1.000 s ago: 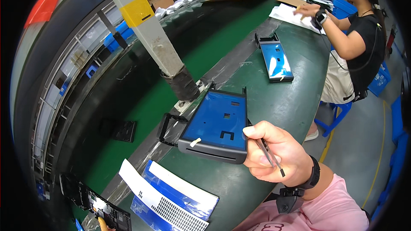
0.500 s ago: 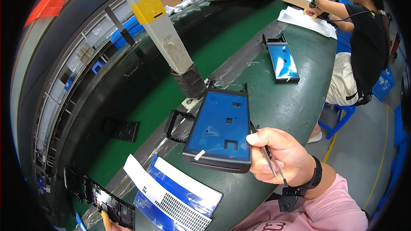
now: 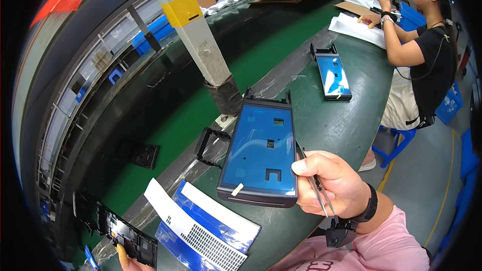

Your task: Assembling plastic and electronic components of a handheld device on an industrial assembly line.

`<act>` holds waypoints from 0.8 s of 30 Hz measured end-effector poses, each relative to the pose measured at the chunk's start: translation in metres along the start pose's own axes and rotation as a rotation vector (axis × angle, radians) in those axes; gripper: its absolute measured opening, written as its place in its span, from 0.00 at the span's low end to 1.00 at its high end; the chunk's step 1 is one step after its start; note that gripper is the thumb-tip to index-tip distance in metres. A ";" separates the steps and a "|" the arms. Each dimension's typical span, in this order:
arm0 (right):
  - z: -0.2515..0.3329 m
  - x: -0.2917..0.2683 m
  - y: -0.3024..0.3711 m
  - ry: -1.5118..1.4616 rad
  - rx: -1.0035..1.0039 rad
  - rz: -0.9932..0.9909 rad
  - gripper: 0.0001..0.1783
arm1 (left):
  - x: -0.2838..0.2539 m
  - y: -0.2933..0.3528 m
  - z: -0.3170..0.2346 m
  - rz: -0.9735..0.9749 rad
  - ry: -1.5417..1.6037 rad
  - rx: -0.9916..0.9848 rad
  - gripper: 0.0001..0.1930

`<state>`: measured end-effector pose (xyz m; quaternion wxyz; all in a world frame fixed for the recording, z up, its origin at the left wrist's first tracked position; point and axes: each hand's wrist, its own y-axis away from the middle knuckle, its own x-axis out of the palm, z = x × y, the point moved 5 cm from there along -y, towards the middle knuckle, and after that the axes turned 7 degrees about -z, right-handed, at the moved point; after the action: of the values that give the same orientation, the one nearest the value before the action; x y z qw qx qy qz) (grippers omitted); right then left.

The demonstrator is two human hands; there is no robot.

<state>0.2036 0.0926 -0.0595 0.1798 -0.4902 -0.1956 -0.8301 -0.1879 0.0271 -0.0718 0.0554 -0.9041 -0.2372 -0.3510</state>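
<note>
tweezers (image 3: pixel 316 188) and blue-faced device (image 3: pixel 258 153) are held by right hand (image 3: pixel 335 183), black casing (image 3: pixel 131 242) by left hand (image 3: pixel 131 263).

Pink shirt (image 3: pixel 389 241); black wristband (image 3: pixel 371 204)

The blue-faced device (image 3: pixel 258 158), tweezers (image 3: pixel 317 184) and black housing (image 3: pixel 131 242) are held.

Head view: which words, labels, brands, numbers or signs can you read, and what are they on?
None can be quoted as a full, clear text.
Pink shirt: part of some lettering, cut off at the lower edge.
Yellow band on the pillar: one short dark mark, too small to read.
White sheet: rows of small dark blocks, no readable text.
Blue-filmed device: no lettering that I can make out.
</note>
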 end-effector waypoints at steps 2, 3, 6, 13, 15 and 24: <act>0.000 0.000 0.001 -0.006 -0.010 0.012 0.16 | -0.001 0.000 0.000 0.001 0.010 -0.002 0.17; 0.001 0.000 0.002 -0.003 -0.010 0.011 0.16 | -0.002 0.001 0.000 0.002 0.019 -0.003 0.17; 0.004 -0.006 0.001 0.105 -0.039 -0.070 0.14 | -0.009 -0.002 -0.002 -0.004 -0.030 0.032 0.17; 0.089 -0.059 -0.039 0.594 0.016 -0.330 0.13 | -0.006 0.000 -0.004 -0.095 -0.048 0.064 0.17; 0.116 -0.067 -0.036 0.564 0.006 -0.373 0.12 | -0.032 -0.018 -0.003 0.192 0.047 -0.002 0.16; 0.192 -0.092 -0.021 0.907 -0.270 -0.730 0.06 | -0.016 -0.010 0.000 0.044 0.032 0.011 0.14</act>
<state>0.3784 0.2164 -0.0590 -0.1155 -0.0063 -0.1478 -0.9822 -0.2028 0.0292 -0.0829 0.0720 -0.9031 -0.2184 -0.3627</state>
